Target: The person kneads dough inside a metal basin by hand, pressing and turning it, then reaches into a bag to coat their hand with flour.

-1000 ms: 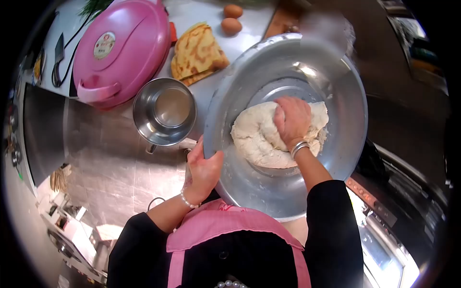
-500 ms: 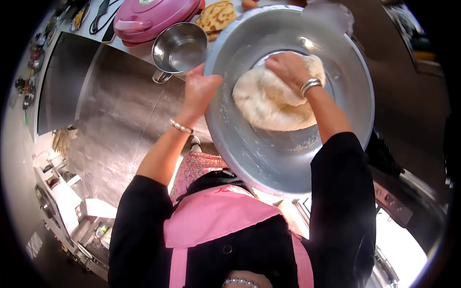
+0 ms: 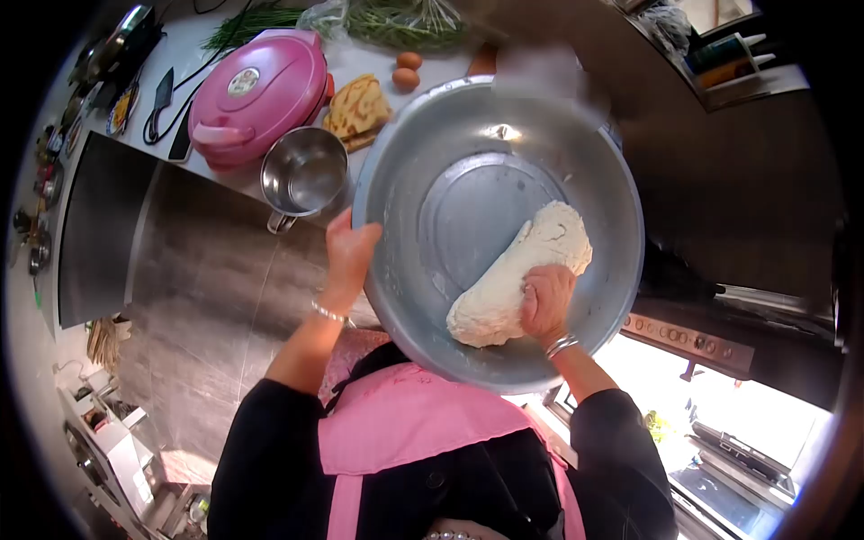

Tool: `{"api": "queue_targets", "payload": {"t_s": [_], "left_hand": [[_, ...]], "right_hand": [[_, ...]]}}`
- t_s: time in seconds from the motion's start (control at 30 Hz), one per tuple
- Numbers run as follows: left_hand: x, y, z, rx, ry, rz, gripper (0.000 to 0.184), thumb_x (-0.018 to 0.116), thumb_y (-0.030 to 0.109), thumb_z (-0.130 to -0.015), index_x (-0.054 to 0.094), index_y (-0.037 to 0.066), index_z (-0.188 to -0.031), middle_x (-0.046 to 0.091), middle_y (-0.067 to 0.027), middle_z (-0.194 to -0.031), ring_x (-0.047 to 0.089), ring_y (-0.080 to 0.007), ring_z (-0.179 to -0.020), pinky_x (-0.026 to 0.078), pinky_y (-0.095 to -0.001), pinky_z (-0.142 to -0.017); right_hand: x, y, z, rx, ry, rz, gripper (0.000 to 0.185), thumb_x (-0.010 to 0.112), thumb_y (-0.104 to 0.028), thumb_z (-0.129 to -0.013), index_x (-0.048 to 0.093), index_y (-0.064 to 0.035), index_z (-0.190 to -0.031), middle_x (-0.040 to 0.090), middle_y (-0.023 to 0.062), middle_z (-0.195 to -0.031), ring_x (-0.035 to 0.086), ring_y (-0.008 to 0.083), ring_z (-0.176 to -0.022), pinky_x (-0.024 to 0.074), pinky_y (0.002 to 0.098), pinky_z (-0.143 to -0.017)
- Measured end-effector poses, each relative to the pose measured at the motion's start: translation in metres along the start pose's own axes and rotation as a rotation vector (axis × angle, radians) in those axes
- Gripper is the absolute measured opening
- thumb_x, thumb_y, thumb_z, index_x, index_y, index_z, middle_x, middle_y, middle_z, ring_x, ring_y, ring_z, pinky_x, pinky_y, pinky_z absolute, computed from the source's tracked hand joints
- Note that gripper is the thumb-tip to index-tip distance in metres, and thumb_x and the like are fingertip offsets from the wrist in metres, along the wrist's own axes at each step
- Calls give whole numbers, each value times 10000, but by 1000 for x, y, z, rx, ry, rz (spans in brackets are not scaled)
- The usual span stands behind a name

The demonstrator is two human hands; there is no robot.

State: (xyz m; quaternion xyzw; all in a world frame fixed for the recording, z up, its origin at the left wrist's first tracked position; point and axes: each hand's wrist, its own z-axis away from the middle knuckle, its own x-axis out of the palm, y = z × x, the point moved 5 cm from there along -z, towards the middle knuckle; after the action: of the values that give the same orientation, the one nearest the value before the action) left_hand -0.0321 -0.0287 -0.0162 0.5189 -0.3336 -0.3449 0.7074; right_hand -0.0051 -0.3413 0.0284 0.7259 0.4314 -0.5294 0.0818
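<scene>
A long, thick roll of pale dough [image 3: 504,279] lies slanting in the lower right part of a large metal basin [image 3: 396,180]. My right hand [image 3: 547,301] is closed on the near side of the dough, its fingers curled against it. At the basin's left rim, my left hand [image 3: 349,252] grips the edge, thumb towards the inside and the other fingers partly hidden outside. The basin's round bottom shows bare above and left of the dough.
Left of the basin stand a steel pot [image 3: 304,171] and a pink round appliance [image 3: 261,90]. Folded flatbread [image 3: 358,106], two eggs [image 3: 406,79], green herbs [image 3: 405,22] and a knife [image 3: 163,90] lie on the white counter [image 3: 198,54].
The dough has shifted towards me and is now a slanted roll rather than a broad mass. My right hand has moved down with it. My left hand remains at the rim; the view has shifted.
</scene>
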Motion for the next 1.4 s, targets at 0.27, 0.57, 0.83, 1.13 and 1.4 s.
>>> {"api": "queue_targets", "payload": {"t_s": [0.27, 0.57, 0.83, 1.13, 1.4], "left_hand": [[3, 6, 6, -141, 25, 55, 209, 534, -25, -748, 623, -15, -936, 570, 57, -796, 465, -25, -670, 384, -185, -578], [1, 1, -6, -147, 18, -163, 265, 534, -43, -715, 611, -13, -967, 548, 9, -747, 451, -30, -660, 396, -191, -589], [4, 1, -7, -188, 56, -110, 284, 528, -52, -717, 614, -31, -987, 554, 40, -754, 446, -31, -652, 392, -190, -580], [3, 7, -12, -40, 47, -102, 246, 550, 16, -712, 652, -33, -930, 590, 41, -745, 488, -34, -635, 399, -194, -567], [4, 7, -14, -25, 43, -123, 263, 557, 29, -703, 655, -29, -940, 629, -10, -772, 538, -64, -645, 434, -213, -585]], "right_hand": [[68, 3, -65, -2, -124, 9, 109, 555, -160, -752, 550, -129, -856, 577, 41, -925, 527, 282, -896, 369, 438, -840], [103, 12, -125, -77, -289, -59, 72, 597, -114, -699, 566, -109, -764, 573, 41, -830, 540, 252, -817, 407, 382, -802], [132, 22, -157, -225, -272, -148, 51, 607, -83, -675, 557, -79, -678, 546, 68, -680, 523, 257, -686, 439, 364, -710], [115, 16, -159, 67, -288, -434, 311, 568, -377, -825, 706, -98, -827, 667, 126, -796, 620, 286, -797, 478, 377, -761], [77, 198, -157, 1066, -342, -587, 643, 476, -556, -867, 648, 45, -1013, 672, 205, -930, 635, 343, -834, 475, 370, -796]]}}
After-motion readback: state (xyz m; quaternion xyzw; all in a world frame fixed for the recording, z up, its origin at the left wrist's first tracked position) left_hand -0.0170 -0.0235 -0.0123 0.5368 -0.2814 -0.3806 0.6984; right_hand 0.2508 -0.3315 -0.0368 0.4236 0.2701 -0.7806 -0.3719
